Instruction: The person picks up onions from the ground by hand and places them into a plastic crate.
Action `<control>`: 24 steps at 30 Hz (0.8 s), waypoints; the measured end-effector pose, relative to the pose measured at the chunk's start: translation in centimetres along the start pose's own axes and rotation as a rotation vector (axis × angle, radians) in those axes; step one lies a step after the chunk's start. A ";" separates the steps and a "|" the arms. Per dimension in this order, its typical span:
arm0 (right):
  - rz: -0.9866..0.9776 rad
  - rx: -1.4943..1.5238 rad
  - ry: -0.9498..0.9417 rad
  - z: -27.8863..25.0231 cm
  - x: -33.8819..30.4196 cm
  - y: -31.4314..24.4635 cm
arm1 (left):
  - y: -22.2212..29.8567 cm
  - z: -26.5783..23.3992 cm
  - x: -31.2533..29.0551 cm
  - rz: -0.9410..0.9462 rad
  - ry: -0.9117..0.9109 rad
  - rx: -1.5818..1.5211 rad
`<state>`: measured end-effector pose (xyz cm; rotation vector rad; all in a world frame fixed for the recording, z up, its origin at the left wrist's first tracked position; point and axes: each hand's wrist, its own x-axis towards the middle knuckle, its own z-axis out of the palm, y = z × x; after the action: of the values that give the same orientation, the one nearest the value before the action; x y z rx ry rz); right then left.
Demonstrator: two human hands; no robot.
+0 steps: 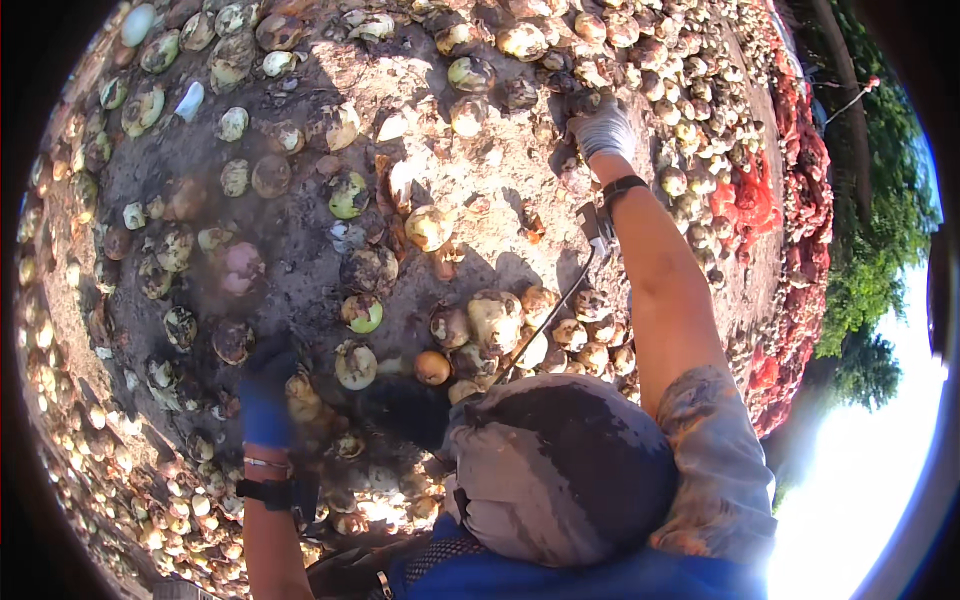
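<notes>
Grey cloth (pixel 560 470) lies nearest. My right hand (pixel 603 130) evidently reaches among onions (pixel 673 181), next needing firm grip; its fingers, and my left hand's (pixel 267 395): state undeterminable.

The right hand (pixel 603 128) wears a pale glove (pixel 612 138) and dark wristband (pixel 624 187).

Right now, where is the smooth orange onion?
In the head view, the orange onion lies below-left of centre, right of a pale onion and the left hand.
</notes>
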<state>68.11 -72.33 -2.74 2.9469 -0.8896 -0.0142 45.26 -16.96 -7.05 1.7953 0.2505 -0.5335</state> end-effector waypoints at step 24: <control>0.219 0.104 -0.029 2.1 -1.5 1.5 | -0.4 0.6 0.4 -0.031 0.049 -0.070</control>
<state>66.02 -72.84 -4.73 2.9303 -1.2480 -0.0002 45.28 -17.48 -7.73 1.7404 0.3271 -0.4974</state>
